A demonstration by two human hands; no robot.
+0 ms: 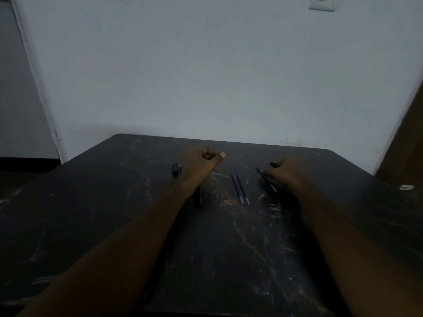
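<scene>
On a dark scratched table [229,248], two thin blue pen refills [240,189] lie side by side in the middle. My left hand [201,162] hovers over the table as a curled fist, thumb out, with nothing visible in it. A dark pen barrel [198,197] lies partly under my left wrist. A small dark pen cap [175,168] lies to the left of that hand. My right hand [282,171] grips a thin dark pen part [265,177], whose tip sticks out to the left; a dark end shows above the knuckles.
A pale wall rises right behind the table's far edge. A small white object [406,187] lies near the table's right edge. A brown door or panel [405,145] stands at the right. A light switch [321,3] is high on the wall.
</scene>
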